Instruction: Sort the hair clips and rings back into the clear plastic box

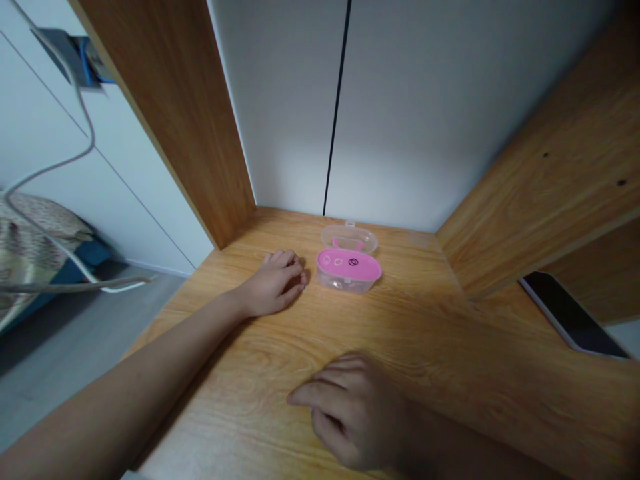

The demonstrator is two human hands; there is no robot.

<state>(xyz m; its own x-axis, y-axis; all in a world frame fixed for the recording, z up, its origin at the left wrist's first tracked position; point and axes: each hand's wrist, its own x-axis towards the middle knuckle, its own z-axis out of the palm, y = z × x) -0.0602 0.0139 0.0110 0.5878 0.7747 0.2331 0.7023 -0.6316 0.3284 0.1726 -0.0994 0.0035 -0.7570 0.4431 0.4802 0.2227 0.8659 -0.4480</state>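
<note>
On the wooden desk stands a small clear plastic box (345, 285). A pink oval panel (369, 268) with ring marks covers its top, and its clear hinged lid (373, 241) is tipped back behind. Just left of the box, without touching it, my left hand (275, 283) rests on the desk with loosely bent fingers and the thumb apart. Nearer to me, my right hand (353, 410) is slightly blurred. Its index finger points left, the thumb sits apart below, and the other fingers are bent. Neither hand shows anything held.
A phone (570, 313) lies at the right beside a wooden side panel (540, 200). Pale cabinet doors (400, 120) rise behind the box. On the left, a wooden upright (175, 100) borders the desk, and a white cable (75, 157) hangs over the floor.
</note>
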